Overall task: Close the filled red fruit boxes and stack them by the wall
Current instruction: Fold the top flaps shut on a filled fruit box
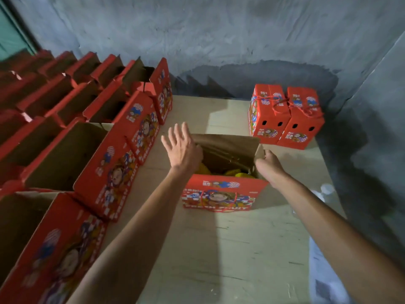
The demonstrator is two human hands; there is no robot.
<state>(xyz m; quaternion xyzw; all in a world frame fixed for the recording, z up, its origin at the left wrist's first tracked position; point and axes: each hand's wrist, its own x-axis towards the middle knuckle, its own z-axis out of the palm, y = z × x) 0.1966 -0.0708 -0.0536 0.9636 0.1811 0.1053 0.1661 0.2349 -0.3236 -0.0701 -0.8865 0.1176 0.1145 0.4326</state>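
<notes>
An open red fruit box [219, 194] stands in the middle of the floor, with yellow fruit [232, 172] showing inside. Its brown far flap [228, 145] stands up. My left hand [182, 148] is spread flat, fingers apart, against the box's left top edge. At the right top corner of the box my right hand [268, 162] has its fingers curled on the side flap. Two closed red boxes [285, 117], tied with red cord handles, sit side by side against the grey wall at the back right.
Several open red boxes [92, 150] stand in rows along the left side. Pale floor boards [219, 249] run between them and the dark wall [361, 150] on the right. A grey concrete wall [219, 40] closes the back.
</notes>
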